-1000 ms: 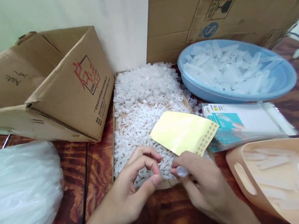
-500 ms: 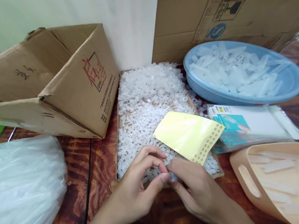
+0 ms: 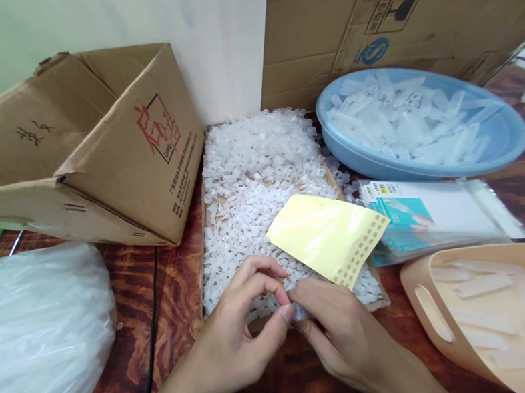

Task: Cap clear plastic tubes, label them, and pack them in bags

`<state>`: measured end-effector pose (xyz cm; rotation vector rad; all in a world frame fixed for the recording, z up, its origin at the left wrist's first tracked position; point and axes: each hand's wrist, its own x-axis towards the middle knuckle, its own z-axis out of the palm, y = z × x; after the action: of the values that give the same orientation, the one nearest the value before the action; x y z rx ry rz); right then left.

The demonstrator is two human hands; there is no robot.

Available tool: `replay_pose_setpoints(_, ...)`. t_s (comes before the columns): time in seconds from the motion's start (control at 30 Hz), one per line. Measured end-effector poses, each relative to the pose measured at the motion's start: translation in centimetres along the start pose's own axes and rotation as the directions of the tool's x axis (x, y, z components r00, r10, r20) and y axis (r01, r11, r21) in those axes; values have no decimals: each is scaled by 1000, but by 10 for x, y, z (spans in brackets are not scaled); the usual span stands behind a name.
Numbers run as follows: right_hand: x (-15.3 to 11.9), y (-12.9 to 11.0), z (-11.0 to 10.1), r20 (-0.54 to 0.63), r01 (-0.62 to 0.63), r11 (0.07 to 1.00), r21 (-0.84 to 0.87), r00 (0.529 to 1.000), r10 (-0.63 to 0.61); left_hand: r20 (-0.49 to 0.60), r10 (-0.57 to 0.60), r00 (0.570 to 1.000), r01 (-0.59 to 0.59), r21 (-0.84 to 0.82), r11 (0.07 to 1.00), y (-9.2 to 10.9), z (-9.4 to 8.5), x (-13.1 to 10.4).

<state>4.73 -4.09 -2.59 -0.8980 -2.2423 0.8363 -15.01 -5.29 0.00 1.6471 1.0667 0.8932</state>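
My left hand [image 3: 244, 325] has its thumb and index fingertip pinched together; whatever lies between them is too small to make out. Just beside it, the closed fingers of my right hand [image 3: 342, 331] grip a small clear plastic piece [image 3: 300, 312], mostly hidden by the fingers. Both sets of fingertips meet at this piece, over the near edge of a shallow cardboard tray [image 3: 203, 281]. Behind my right hand a yellow sheet [image 3: 319, 230] with rows of small round dots lies on the heap of small white plastic parts [image 3: 233, 235] in the tray.
Translucent caps [image 3: 258, 146] fill the tray's far end. An open cardboard box [image 3: 131, 172] and a stuffed plastic bag [image 3: 36, 351] stand left. To the right are a blue basin [image 3: 363, 162] of translucent tubes, packaged clear bags [image 3: 448, 211] and a beige bin [image 3: 416, 278] holding several tubes.
The view has shifted slightly, so the surroundings sit a little further left. Both hands keep nearly the same pose, fingertips together at the clear piece.
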Motion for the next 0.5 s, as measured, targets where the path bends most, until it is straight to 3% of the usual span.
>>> replay_pose_setpoints(0.33,1,-2,0,-10,-11,999,49,1000,11,-67,78,995,-73,81,994,0,5,-3)
replay_pose_setpoints(0.5,-2,-4,-1,10,-84,987,138,996,84,-130,274,953,-244,208,947,-4,3,-5)
